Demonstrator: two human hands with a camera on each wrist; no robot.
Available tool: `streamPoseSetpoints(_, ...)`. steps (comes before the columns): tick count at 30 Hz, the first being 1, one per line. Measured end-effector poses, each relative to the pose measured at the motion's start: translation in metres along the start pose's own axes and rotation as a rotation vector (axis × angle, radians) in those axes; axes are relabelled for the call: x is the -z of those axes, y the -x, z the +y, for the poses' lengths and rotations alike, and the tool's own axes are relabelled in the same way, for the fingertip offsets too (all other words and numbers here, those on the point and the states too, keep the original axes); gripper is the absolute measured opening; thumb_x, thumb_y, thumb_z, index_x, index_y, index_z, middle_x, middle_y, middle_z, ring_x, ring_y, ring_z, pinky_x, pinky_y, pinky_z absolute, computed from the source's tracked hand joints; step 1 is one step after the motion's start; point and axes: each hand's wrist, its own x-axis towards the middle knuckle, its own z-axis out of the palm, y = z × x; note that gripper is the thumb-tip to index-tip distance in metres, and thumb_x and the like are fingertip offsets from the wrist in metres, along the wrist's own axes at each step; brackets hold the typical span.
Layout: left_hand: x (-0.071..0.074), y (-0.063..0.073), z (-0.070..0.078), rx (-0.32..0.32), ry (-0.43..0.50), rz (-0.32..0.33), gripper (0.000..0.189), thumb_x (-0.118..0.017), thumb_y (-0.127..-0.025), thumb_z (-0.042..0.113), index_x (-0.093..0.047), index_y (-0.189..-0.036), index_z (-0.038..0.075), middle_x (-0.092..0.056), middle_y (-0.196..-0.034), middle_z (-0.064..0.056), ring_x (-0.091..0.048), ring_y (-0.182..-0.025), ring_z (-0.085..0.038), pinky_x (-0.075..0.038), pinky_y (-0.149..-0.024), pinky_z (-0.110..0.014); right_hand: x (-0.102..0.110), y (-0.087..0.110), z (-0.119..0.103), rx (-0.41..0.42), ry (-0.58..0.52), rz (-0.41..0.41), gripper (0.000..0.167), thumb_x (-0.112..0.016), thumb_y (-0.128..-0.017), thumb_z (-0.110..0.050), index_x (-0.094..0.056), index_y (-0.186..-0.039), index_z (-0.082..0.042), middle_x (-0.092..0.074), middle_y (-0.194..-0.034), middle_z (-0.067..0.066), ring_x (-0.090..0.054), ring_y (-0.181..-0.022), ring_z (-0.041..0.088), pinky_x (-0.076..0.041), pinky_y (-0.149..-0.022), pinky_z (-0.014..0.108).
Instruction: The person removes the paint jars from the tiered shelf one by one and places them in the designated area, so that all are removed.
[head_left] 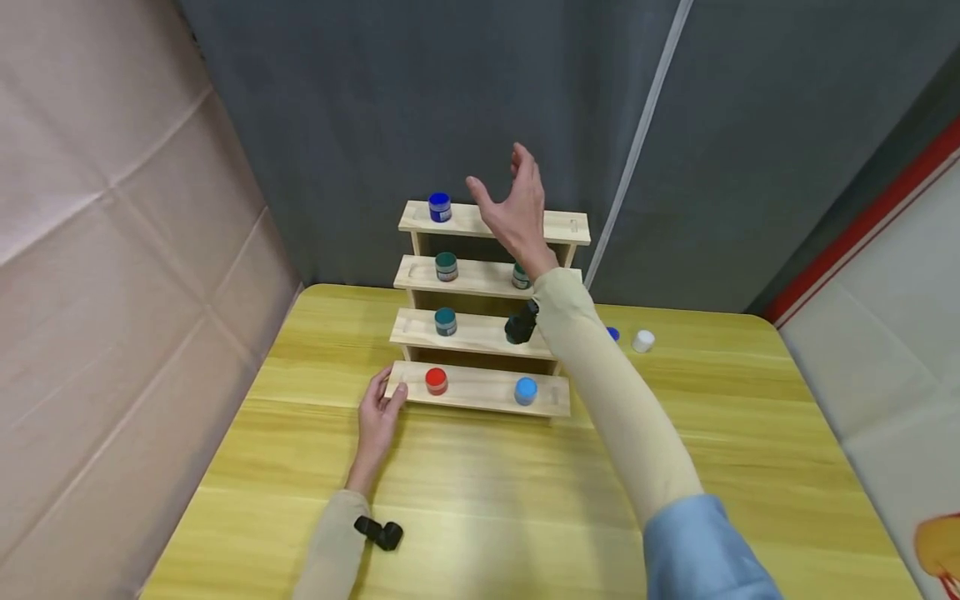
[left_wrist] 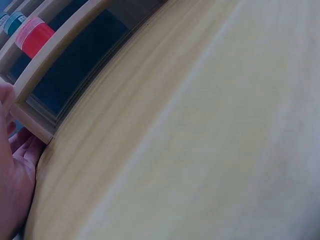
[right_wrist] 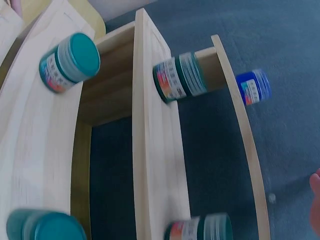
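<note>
A four-tier wooden display shelf (head_left: 480, 387) stands on the table. My left hand (head_left: 378, 421) grips the left end of its lowest tier, thumb on the board; the left wrist view shows fingers (left_wrist: 30, 147) against the side. Above the top tier, my right hand (head_left: 517, 208) is raised with thumb and fingers spread, holding nothing. A dark blue paint jar (head_left: 440, 207) sits at the top left. Green jars (head_left: 446, 267) stand on the second tier, teal jars (right_wrist: 70, 62) on the third. The lowest tier bears a red jar (head_left: 436, 381) and a light blue jar (head_left: 526, 391).
Right of the shelf, a white jar or cap (head_left: 643, 340) and a partly hidden blue-topped item (head_left: 613, 333) are on the yellow wood-grain table (head_left: 465, 500). A grey curtain (head_left: 420, 100) hangs behind; pale panels flank both sides.
</note>
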Motion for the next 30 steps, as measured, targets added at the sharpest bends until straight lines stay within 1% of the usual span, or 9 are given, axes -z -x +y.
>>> streamPoseSetpoints(4, 0.001, 0.001, 0.0, -0.001, -0.007, 0.007, 0.048, -0.061, -0.102, 0.011, -0.048, -0.147, 0.002, -0.062, -0.131, -0.029, -0.064, -0.093, 0.0, -0.053, -0.081, -0.013, -0.011, 0.0, -0.004, 0.002, 0.019, -0.031, 0.082, -0.068, -0.094, -0.042, -0.029, -0.156, -0.005, -0.039, -0.158, 0.013, -0.041, -0.145, 0.022, -0.033, -0.119, 0.021)
streamPoseSetpoints(9, 0.004, 0.002, 0.0, -0.01, -0.019, 0.032, 0.047, -0.062, -0.101, 0.009, -0.05, -0.146, 0.001, -0.063, -0.128, -0.029, -0.065, -0.09, -0.001, -0.054, -0.078, -0.013, -0.026, 0.002, -0.009, -0.009, 0.036, -0.099, 0.081, -0.067, -0.095, -0.044, -0.029, -0.157, -0.007, -0.038, -0.16, 0.012, -0.042, -0.144, 0.022, -0.035, -0.119, 0.025)
streamPoseSetpoints(13, 0.006, 0.003, 0.001, -0.016, -0.028, 0.021, 0.048, -0.062, -0.101, 0.011, -0.049, -0.146, 0.001, -0.063, -0.128, -0.028, -0.065, -0.089, -0.002, -0.054, -0.078, -0.013, -0.035, 0.002, -0.012, -0.016, 0.055, -0.154, 0.08, -0.067, -0.094, -0.044, -0.03, -0.157, -0.012, -0.037, -0.16, 0.01, -0.039, -0.146, 0.023, -0.033, -0.122, 0.031)
streamPoseSetpoints(16, 0.007, 0.004, 0.002, -0.013, -0.03, 0.015, 0.049, -0.062, -0.101, 0.011, -0.049, -0.147, 0.002, -0.063, -0.129, -0.028, -0.064, -0.089, -0.001, -0.054, -0.077, -0.013, -0.04, 0.003, -0.013, -0.032, 0.059, -0.197, 0.08, -0.067, -0.094, -0.045, -0.03, -0.158, -0.014, -0.037, -0.16, 0.008, -0.037, -0.147, 0.022, -0.032, -0.122, 0.033)
streamPoseSetpoints(19, 0.007, 0.005, 0.005, -0.002, -0.025, 0.015, 0.049, -0.062, -0.101, 0.009, -0.048, -0.147, 0.001, -0.063, -0.131, -0.029, -0.064, -0.09, 0.001, -0.053, -0.078, -0.012, -0.044, 0.003, -0.016, -0.043, 0.065, -0.237, 0.08, -0.066, -0.094, -0.045, -0.03, -0.158, -0.013, -0.037, -0.161, 0.008, -0.038, -0.147, 0.021, -0.034, -0.122, 0.033)
streamPoseSetpoints(25, 0.006, 0.006, 0.013, 0.001, 0.004, 0.004, 0.05, -0.06, -0.1, 0.002, -0.045, -0.147, -0.006, -0.057, -0.136, -0.034, -0.063, -0.096, 0.003, -0.054, -0.083, -0.012, -0.052, 0.004, -0.021, -0.03, 0.095, -0.3, 0.074, -0.064, -0.096, -0.043, -0.034, -0.155, -0.009, -0.042, -0.157, 0.01, -0.041, -0.144, 0.023, -0.036, -0.12, 0.034)
streamPoseSetpoints(27, 0.006, 0.005, 0.013, 0.003, 0.01, 0.001, 0.051, -0.06, -0.1, 0.003, -0.045, -0.147, -0.005, -0.057, -0.136, -0.033, -0.063, -0.096, 0.003, -0.054, -0.084, -0.012, -0.053, 0.004, -0.023, -0.031, 0.102, -0.312, 0.072, -0.064, -0.097, -0.041, -0.035, -0.154, -0.008, -0.044, -0.156, 0.011, -0.042, -0.143, 0.023, -0.036, -0.12, 0.033)
streamPoseSetpoints(30, 0.004, 0.003, 0.009, 0.007, 0.005, 0.002, 0.05, -0.061, -0.1, 0.005, -0.046, -0.147, -0.002, -0.059, -0.136, -0.031, -0.064, -0.095, 0.003, -0.054, -0.083, -0.012, -0.053, 0.004, -0.023, -0.043, 0.114, -0.325, 0.07, -0.064, -0.098, -0.038, -0.035, -0.154, -0.008, -0.046, -0.154, 0.011, -0.044, -0.141, 0.022, -0.037, -0.119, 0.032)
